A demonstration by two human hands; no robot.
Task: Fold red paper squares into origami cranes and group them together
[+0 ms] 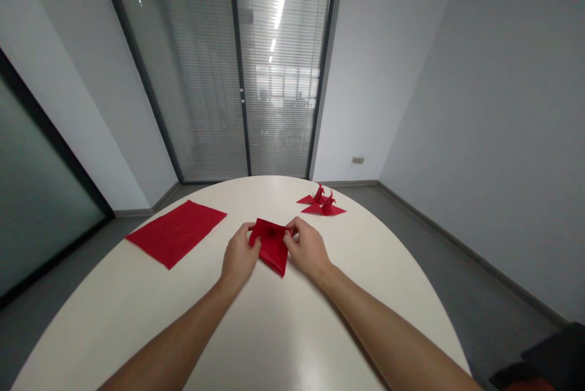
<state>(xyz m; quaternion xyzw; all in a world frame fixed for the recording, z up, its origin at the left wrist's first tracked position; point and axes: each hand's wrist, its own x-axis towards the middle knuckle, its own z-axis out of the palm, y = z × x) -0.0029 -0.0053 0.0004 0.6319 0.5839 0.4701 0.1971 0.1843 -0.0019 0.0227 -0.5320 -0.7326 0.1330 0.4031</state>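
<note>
Between my two hands is a folded piece of red paper [273, 245], partly opened at its upper edge, with a dark hollow showing inside. My left hand [241, 252] pinches its left side, thumb in front and fingers behind. On the opposite side, my right hand [307, 246] grips the upper right corner between thumb and fingers. The lower corner of the paper points toward me, close to the tabletop; whether it touches, I cannot tell.
A round white table [256, 342] lies under my arms. Flat red paper sheets [178, 232] rest at the left. Two folded red paper cranes [325, 207] stand at the far right. Beyond are a glass partition with blinds [205, 74] and a dark object [543, 357] at lower right.
</note>
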